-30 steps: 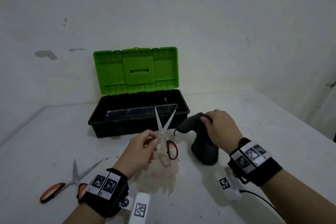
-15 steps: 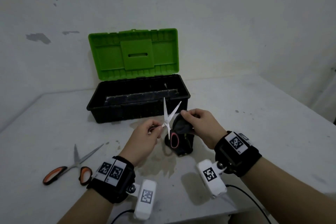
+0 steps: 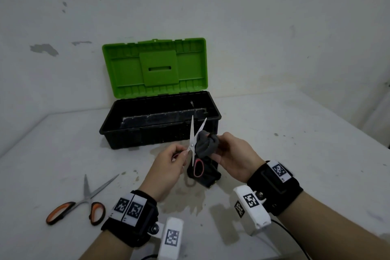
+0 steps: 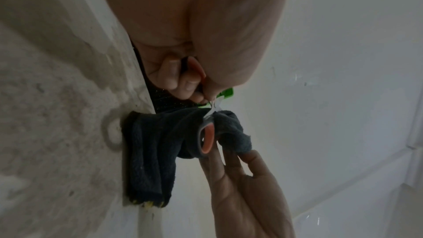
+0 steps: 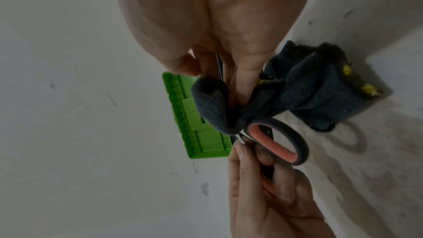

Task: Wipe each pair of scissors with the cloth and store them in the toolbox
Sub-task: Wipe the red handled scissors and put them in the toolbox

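Left hand (image 3: 168,162) pinches the red scissors (image 3: 193,145) near the pivot, blades open and pointing up, just in front of the toolbox (image 3: 160,131). Right hand (image 3: 230,152) grips the cloth (image 3: 205,143) bunched around one blade. Risks: bare fingertips sliding onto the edge, the loose handle swinging the blades shut on the cloth, the pinch slipping. Orange scissors (image 3: 78,205) lie unwiped on the desk (image 3: 295,154).

Bare workroom: stained white table (image 3: 295,133), scuffed wall (image 3: 253,27), toolbox (image 3: 147,135).
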The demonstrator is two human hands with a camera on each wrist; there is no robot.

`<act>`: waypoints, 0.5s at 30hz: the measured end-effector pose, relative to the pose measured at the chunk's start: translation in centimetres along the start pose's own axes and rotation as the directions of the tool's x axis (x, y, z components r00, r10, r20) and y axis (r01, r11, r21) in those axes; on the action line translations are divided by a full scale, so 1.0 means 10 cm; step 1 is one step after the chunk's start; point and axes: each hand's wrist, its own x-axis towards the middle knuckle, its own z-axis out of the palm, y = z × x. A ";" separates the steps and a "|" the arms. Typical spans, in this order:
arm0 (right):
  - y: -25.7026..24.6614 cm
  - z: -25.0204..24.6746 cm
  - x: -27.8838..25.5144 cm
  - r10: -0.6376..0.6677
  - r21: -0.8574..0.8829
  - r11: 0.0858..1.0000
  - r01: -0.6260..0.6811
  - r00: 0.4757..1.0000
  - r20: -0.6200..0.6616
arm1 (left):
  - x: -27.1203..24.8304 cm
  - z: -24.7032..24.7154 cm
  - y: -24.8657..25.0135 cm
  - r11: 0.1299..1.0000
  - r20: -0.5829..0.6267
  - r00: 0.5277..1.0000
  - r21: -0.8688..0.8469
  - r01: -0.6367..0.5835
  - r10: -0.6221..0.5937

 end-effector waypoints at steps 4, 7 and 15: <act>0.05 0.02 0.00 -0.010 -0.167 0.986 0.019 0.998 0.057 | 0.01 -0.01 0.04 0.999 -0.010 0.999 0.012 -0.045 0.045; 0.08 0.01 0.02 -0.040 -0.370 0.929 0.019 0.998 -0.049 | 0.00 -0.04 0.05 0.998 0.018 0.998 0.018 -0.052 0.052; 0.18 0.07 -0.02 -0.071 -0.504 0.863 0.017 0.994 -0.088 | 0.00 -0.08 0.04 0.971 -0.008 0.999 0.235 -0.041 0.044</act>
